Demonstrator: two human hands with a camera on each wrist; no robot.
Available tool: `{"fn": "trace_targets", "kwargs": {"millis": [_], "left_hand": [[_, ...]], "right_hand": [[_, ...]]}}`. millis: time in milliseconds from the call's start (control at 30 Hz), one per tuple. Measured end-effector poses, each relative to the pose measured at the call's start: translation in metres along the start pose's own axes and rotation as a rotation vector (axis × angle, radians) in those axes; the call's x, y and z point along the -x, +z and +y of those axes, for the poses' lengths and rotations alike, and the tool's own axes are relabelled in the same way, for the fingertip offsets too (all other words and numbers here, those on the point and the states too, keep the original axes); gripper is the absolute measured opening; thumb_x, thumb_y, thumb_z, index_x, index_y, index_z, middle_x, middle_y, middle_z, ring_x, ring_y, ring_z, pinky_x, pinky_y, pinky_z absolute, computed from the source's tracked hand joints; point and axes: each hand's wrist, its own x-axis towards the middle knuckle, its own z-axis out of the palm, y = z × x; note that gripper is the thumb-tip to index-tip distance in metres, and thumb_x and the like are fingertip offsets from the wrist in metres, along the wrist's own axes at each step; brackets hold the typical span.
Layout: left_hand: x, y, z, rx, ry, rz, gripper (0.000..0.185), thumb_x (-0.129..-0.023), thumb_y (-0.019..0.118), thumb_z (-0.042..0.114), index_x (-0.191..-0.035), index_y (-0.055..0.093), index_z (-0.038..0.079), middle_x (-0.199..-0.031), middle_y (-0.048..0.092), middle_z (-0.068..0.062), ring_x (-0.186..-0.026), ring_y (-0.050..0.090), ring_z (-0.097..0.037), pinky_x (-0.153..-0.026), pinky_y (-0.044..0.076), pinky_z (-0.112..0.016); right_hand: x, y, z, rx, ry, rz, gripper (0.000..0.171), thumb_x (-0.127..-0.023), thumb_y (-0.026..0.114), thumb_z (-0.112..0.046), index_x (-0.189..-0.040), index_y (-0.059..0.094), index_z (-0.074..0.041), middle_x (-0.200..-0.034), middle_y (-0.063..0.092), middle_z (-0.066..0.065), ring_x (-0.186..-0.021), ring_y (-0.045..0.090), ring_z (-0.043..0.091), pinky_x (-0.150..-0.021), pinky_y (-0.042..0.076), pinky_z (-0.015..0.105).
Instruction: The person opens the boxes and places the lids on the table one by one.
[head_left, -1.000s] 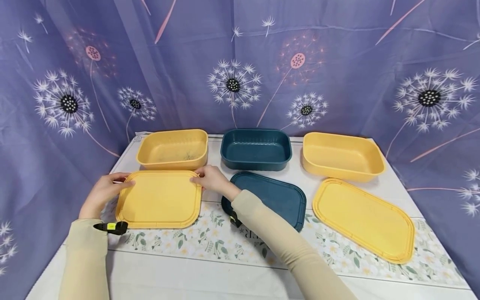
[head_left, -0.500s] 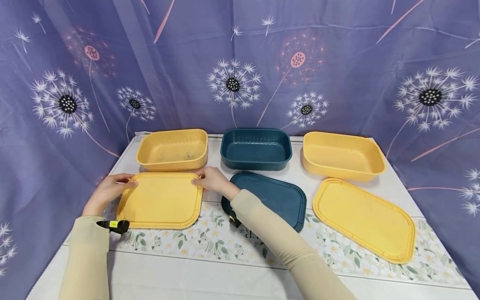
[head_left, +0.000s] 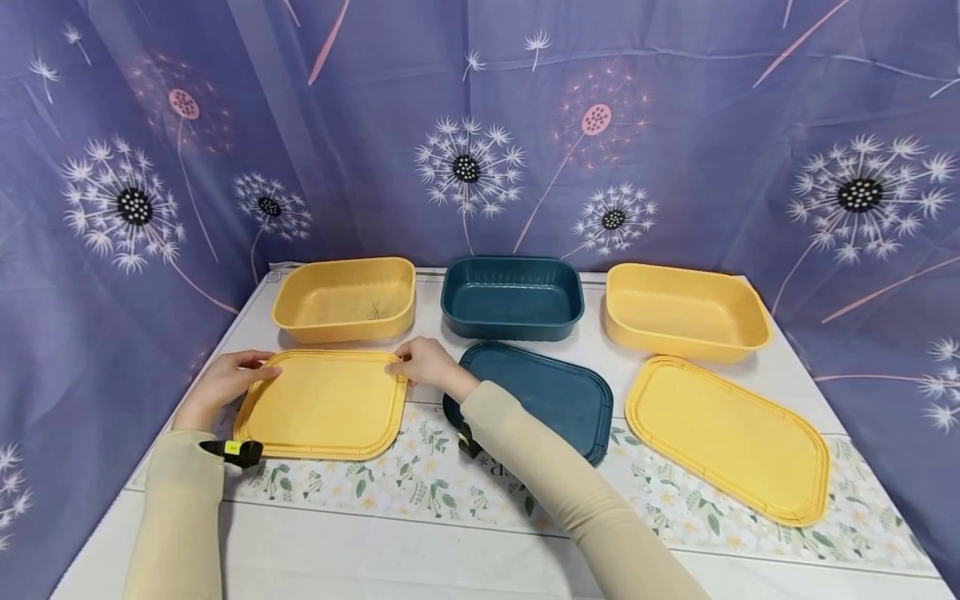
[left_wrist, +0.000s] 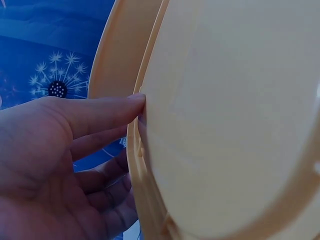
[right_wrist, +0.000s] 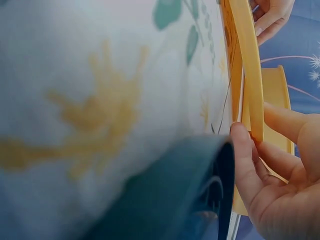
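On the white worktop [head_left: 375,550], crossed by a band of floral-printed cloth [head_left: 420,483], three smooth plastic tubs stand in a row along the far edge, each rectangular with rounded corners, and a flat matching lid with a ridged rim lies in front of each. At the far left corner sits a yellow tub [head_left: 347,298], and just in front of it lies the yellow lid [head_left: 322,404], toward the left edge of the worktop. The left hand [head_left: 221,385] takes this lid at its far left corner: in the left wrist view the thumb lies along the rim and the fingers [left_wrist: 95,175] curl under the edge, a grip closed lightly on the lid. The right hand [head_left: 427,364] takes the far right corner of the same lid; in the right wrist view its fingertips [right_wrist: 245,150] pinch the thin rim from both sides. Whether the lid is clear of the worktop cannot be told. Both sleeves are pale beige. At the middle of the far edge stands a dark teal tub [head_left: 512,297], with its teal lid [head_left: 558,396] in front, partly covered by the right forearm. Toward the right edge stand a larger yellow tub [head_left: 682,312] and a long yellow lid [head_left: 727,437] lying at an angle. Behind hangs a purple dandelion-print curtain [head_left: 675,125].
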Motion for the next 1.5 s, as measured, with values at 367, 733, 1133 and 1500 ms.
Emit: {"fn": "trace_targets", "kwargs": {"millis": [367,733,1133,1500], "left_hand": [[-0.0031,0.0029,-0.0071,0.063,-0.036,-0.012,0.063,-0.102,0.061,0.037,-0.142,0.048,-0.011,-0.142,0.047,-0.035,-0.126,0.048,-0.048,-0.098,0.047,-0.055],[-0.0009,0.0042,-0.0066,0.078,-0.045,-0.026,0.067,-0.101,0.062,0.039,-0.142,0.048,-0.012,-0.142,0.047,-0.035,-0.122,0.052,-0.044,-0.09,0.052,-0.043],[-0.0025,0.0034,-0.0069,0.032,-0.024,-0.007,0.063,-0.099,0.065,0.036,-0.137,0.053,-0.012,-0.125,0.06,-0.029,-0.094,0.059,-0.019,-0.076,0.05,-0.029],[-0.0011,0.0051,-0.0025,0.043,-0.031,-0.023,0.06,-0.102,0.062,0.033,-0.138,0.049,-0.014,-0.138,0.049,-0.036,-0.12,0.051,-0.047,-0.095,0.049,-0.053]], "right_hand": [[-0.0017,0.0004,0.0012,-0.001,0.011,-0.011,0.022,-0.098,0.068,-0.026,-0.111,0.076,-0.009,-0.078,0.067,-0.001,-0.064,0.061,0.013,-0.059,0.047,0.021],[-0.0009,0.0007,-0.001,0.008,0.035,-0.01,0.023,-0.098,0.069,-0.025,-0.113,0.075,-0.008,-0.082,0.067,-0.001,-0.065,0.06,0.012,-0.059,0.046,0.021],[-0.0041,0.0038,0.0003,0.01,0.071,0.005,0.029,-0.095,0.072,-0.025,-0.118,0.073,-0.006,-0.096,0.068,0.001,-0.07,0.062,0.011,-0.061,0.051,0.02],[-0.0036,0.0025,0.0005,0.036,0.069,0.021,0.03,-0.095,0.073,-0.025,-0.118,0.072,-0.006,-0.096,0.067,0.001,-0.069,0.062,0.011,-0.061,0.051,0.021]]}}
